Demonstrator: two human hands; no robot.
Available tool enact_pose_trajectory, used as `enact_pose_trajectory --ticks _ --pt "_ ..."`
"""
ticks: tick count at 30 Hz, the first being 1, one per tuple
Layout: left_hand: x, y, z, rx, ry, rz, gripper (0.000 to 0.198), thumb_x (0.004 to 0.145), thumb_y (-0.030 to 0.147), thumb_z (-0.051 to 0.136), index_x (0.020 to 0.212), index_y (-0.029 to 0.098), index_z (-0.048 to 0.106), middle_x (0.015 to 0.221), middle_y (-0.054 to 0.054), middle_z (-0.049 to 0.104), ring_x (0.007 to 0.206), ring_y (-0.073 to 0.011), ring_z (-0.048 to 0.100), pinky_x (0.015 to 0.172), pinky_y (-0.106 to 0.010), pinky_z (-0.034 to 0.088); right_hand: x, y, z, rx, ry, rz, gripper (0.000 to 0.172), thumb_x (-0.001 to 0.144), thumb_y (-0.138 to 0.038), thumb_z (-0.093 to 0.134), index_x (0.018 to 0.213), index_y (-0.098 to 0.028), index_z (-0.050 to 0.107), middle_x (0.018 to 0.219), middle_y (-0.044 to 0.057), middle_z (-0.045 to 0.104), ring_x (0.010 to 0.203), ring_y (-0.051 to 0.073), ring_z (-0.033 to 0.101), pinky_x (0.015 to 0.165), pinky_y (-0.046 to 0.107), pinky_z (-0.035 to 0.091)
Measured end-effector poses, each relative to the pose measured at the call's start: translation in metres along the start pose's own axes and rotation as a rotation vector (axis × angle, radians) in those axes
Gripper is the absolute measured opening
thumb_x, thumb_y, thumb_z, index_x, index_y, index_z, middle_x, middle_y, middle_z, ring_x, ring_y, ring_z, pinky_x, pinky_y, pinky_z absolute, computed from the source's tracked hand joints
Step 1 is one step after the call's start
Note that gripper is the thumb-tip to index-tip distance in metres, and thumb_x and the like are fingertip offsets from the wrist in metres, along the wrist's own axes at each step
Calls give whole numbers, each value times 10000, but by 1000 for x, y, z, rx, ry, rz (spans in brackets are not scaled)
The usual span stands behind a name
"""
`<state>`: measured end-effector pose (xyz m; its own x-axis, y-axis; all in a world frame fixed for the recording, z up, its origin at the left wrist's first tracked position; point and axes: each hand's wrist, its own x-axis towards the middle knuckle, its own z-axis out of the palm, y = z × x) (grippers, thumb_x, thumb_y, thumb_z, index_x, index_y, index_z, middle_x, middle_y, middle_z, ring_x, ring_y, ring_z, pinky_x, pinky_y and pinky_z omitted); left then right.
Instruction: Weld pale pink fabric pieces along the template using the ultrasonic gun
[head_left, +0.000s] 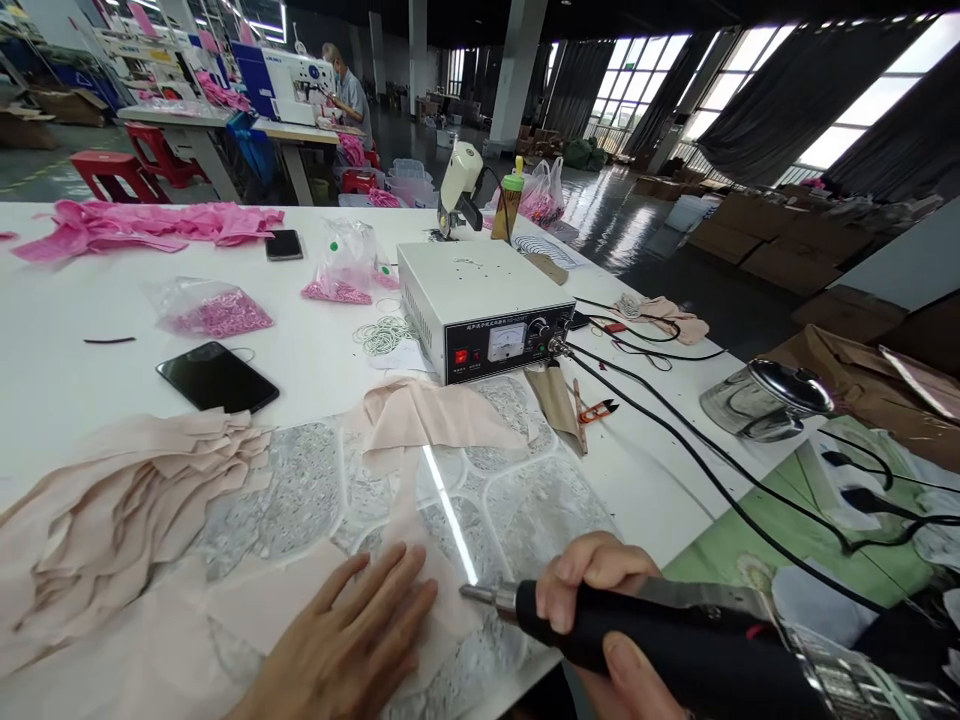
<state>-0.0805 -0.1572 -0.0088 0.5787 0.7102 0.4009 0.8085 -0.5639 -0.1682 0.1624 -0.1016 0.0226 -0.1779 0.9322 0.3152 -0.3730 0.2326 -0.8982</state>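
Observation:
My left hand (360, 630) lies flat, fingers stretched, on a thin pale pink fabric piece (409, 525) spread over a grey stone-patterned sheet (300, 490). My right hand (600, 590) is wrapped round a black corded ultrasonic handpiece (667, 635). Its metal tip points left and is close to the fabric's right edge, just right of my left fingers; I cannot tell whether it touches. Another folded pale pink piece (439, 415) lies above. At the left is a layered stack of similar pieces (127, 510).
A white control box (487, 290) with a lit red switch stands behind, black cables (675, 430) running from it to the right. Around it are orange snips (598, 411), a steel mug (765, 400), a phone (217, 376) and bags of pink bits (217, 310). A person (349, 95) sits at a sewing machine.

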Motion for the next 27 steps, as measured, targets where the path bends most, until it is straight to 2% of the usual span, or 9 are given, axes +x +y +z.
enact_pose_trajectory --ticks 4,7,9,11,14,18,22,25,27 --pt "-4 10 0 -40 130 -32 430 1084 285 283 1158 264 706 1193 -3 725 1141 -179 617 1063 -329 353 -4 -10 -3 18 -47 30 154 934 -402 551 1010 -268 556 841 11 535 664 138 559 622 295 492" --pt "-2 7 -14 -10 -21 107 389 1065 218 324 1261 229 660 1271 -17 692 1188 -181 602 1014 -308 416 -7 -17 -4 30 -44 15 151 924 -383 560 1020 -266 557 818 11 540 674 146 567 627 296 494" --pt "1 3 -24 -12 -117 128 382 1043 177 356 1308 202 630 1336 -22 655 1232 -190 581 999 -311 454 -8 -17 -4 50 -27 3 147 926 -376 563 1016 -259 559 837 16 537 690 145 573 644 299 503" --pt "5 -1 -28 -47 -142 109 390 1029 150 365 1326 189 614 1368 -18 633 1260 -191 565 1007 -314 472 -8 -13 -4 74 -16 2 155 929 -380 566 1020 -255 560 871 24 534 704 142 574 667 305 516" --pt "6 -5 -17 -126 -60 57 421 1020 105 335 1331 184 608 1394 -12 611 1325 -206 514 1080 -353 438 -3 -5 0 84 -21 -16 171 925 -394 575 1033 -262 563 862 21 534 710 147 573 670 307 519" --pt "1 -13 3 -127 -49 91 399 1024 114 371 1360 166 580 1416 -32 592 1419 -230 412 1197 -424 312 3 -4 9 40 -35 -77 174 928 -405 564 1045 -276 567 842 11 539 647 141 570 600 300 510" --pt "1 -23 7 -111 -42 124 359 1025 122 399 1319 158 603 1351 -48 643 1398 -206 447 1248 -424 201 7 -4 6 34 -27 -65 158 917 -371 578 1048 -282 581 893 23 563 609 133 599 577 310 536" --pt "5 -27 5 -139 -35 131 334 1020 116 427 1289 167 617 1303 -41 674 1376 -196 478 1255 -410 192 8 11 -8 158 -187 -66 173 925 -339 574 1092 -311 605 932 34 618 578 138 654 543 307 565" --pt "8 -29 4 -163 -16 131 306 1017 126 451 1268 159 625 1273 -48 688 1368 -201 487 1248 -398 223 7 24 -16 256 -277 -59 198 948 -396 533 1087 -296 633 951 58 650 551 153 681 513 317 578"
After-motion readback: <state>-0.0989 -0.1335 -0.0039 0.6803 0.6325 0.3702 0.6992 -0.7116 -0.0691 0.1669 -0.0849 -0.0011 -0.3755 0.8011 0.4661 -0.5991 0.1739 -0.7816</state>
